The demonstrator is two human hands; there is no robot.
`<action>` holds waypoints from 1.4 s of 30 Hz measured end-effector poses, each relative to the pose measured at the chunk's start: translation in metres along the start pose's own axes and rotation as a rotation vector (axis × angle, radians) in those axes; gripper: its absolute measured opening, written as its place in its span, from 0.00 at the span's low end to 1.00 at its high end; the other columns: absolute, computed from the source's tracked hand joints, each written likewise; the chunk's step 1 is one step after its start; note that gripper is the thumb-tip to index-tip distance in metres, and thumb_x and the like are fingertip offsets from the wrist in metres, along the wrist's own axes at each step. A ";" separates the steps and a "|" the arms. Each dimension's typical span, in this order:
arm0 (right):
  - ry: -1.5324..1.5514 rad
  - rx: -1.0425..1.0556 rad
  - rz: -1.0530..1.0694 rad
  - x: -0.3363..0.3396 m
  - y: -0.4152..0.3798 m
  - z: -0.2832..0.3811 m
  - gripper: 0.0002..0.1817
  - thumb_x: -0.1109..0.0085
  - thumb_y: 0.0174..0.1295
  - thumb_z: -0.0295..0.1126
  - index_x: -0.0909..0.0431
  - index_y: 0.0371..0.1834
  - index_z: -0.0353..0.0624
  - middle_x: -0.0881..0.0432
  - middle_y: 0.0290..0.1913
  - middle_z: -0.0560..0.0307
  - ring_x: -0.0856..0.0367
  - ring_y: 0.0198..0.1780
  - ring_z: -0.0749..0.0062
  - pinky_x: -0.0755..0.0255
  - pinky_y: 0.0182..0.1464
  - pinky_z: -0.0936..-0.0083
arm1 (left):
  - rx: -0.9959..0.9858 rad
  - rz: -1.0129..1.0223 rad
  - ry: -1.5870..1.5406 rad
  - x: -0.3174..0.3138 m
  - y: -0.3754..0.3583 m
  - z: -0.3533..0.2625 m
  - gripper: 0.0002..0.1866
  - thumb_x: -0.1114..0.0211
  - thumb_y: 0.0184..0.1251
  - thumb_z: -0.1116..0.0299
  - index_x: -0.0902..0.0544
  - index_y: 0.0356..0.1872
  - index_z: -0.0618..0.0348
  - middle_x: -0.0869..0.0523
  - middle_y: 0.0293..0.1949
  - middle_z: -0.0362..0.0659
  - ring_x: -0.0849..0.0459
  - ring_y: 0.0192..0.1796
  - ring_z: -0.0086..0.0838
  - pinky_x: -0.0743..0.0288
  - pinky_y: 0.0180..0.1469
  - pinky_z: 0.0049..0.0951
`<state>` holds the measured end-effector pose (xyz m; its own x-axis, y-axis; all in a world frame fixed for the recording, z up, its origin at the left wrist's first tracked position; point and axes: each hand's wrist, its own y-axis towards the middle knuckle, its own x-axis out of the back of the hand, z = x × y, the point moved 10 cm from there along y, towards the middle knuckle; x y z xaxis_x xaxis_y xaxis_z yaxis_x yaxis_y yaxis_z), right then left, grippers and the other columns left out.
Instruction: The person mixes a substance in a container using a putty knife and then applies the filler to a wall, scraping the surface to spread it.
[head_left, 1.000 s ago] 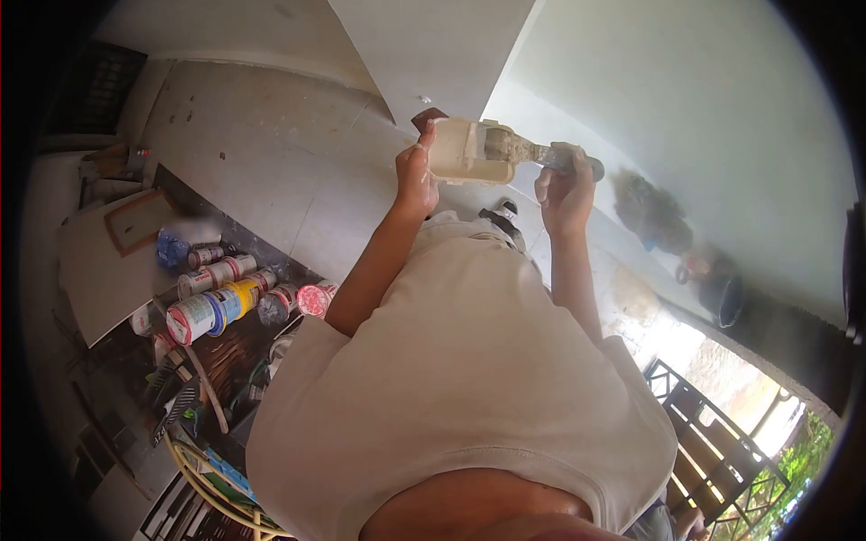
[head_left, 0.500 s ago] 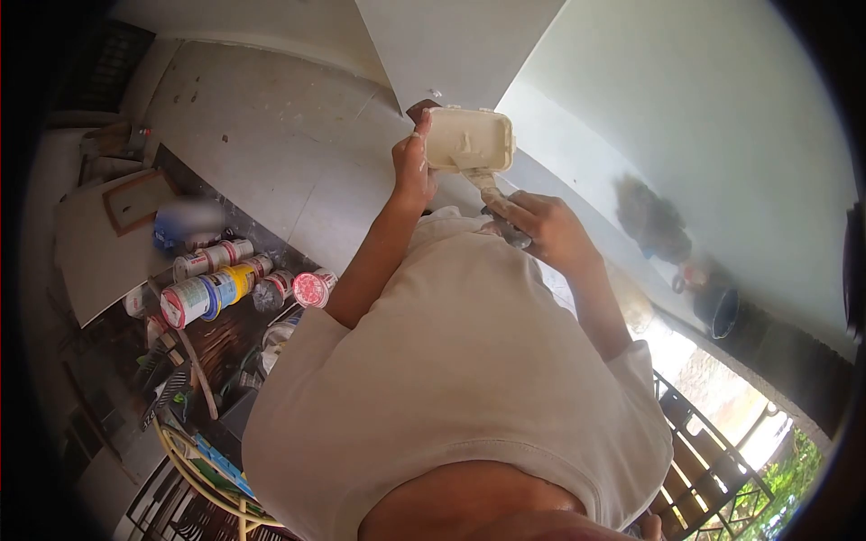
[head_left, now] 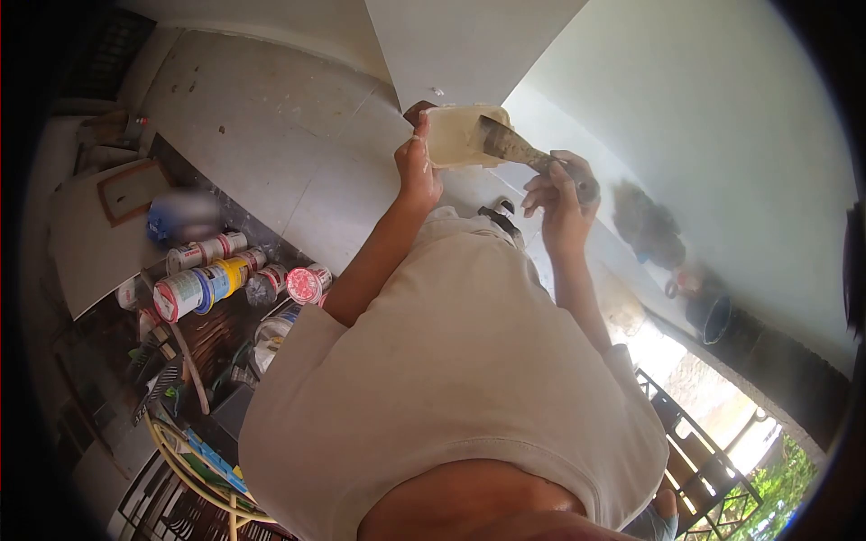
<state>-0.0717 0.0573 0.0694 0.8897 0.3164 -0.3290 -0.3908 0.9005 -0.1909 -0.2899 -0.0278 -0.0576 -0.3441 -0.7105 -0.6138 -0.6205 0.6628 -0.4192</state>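
Note:
My left hand [head_left: 418,167] is closed around the left end of a cream plastic container [head_left: 448,140], with the thumb along its rim and white smears on the skin. The open side of the container faces me, and a pale coating covers its inside. A small brown piece [head_left: 418,112] juts out beside that hand's fingertips. In my right hand [head_left: 568,194] is a putty knife [head_left: 519,147], gripped by its handle. Its stained blade points left and overlaps the container's right part in this view.
A pale wall corner [head_left: 469,54] rises straight ahead, with a wall [head_left: 713,108] to the right. Several paint buckets [head_left: 180,296] stand on a dark table at left, near a cream curved chair frame [head_left: 167,451]. A dark bucket [head_left: 708,316] is at right.
My right hand has moved up and right, turning the putty knife so its blade comes over the container from the right instead of from below. The container has stayed nearly in place.

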 end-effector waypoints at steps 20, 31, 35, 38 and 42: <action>-0.467 0.204 -0.058 0.023 0.020 0.054 0.18 0.36 0.71 0.41 0.18 0.37 0.33 0.21 0.21 0.57 0.31 0.15 0.81 0.41 0.17 0.80 | -0.054 0.096 0.039 0.004 0.002 -0.009 0.24 0.36 0.74 0.55 0.17 0.52 0.72 0.13 0.48 0.46 0.15 0.51 0.29 0.23 0.55 0.30; -0.751 0.000 0.439 -0.035 0.083 0.021 0.22 0.39 0.72 0.47 0.19 0.31 0.37 0.23 0.19 0.63 0.36 0.15 0.84 0.42 0.19 0.80 | 0.223 0.250 0.113 -0.006 -0.002 0.015 0.21 0.34 0.72 0.59 0.16 0.51 0.70 0.12 0.47 0.45 0.12 0.48 0.30 0.20 0.53 0.30; -0.727 -0.069 0.618 -0.060 0.089 -0.001 0.24 0.40 0.70 0.49 0.17 0.30 0.36 0.24 0.18 0.63 0.36 0.15 0.82 0.42 0.21 0.78 | 0.297 0.240 0.094 -0.004 -0.005 0.018 0.21 0.33 0.72 0.58 0.16 0.51 0.69 0.12 0.46 0.45 0.12 0.48 0.30 0.20 0.52 0.31; -0.800 -0.101 0.575 -0.068 0.094 -0.008 0.24 0.40 0.70 0.49 0.18 0.29 0.37 0.26 0.17 0.64 0.37 0.15 0.81 0.43 0.21 0.77 | 0.309 0.234 0.112 -0.005 -0.005 0.019 0.21 0.32 0.71 0.57 0.17 0.51 0.68 0.12 0.47 0.45 0.12 0.48 0.30 0.20 0.51 0.31; -0.830 -0.157 0.543 -0.071 0.099 -0.020 0.22 0.41 0.70 0.47 0.17 0.32 0.35 0.28 0.16 0.64 0.39 0.15 0.82 0.44 0.21 0.77 | 0.314 0.194 0.152 -0.001 -0.003 0.022 0.22 0.32 0.70 0.56 0.17 0.51 0.68 0.13 0.47 0.45 0.12 0.47 0.30 0.19 0.49 0.32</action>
<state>-0.1781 0.1185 0.0555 0.4410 0.8345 0.3303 -0.7661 0.5417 -0.3459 -0.2723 -0.0239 -0.0703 -0.5486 -0.5763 -0.6058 -0.2962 0.8115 -0.5037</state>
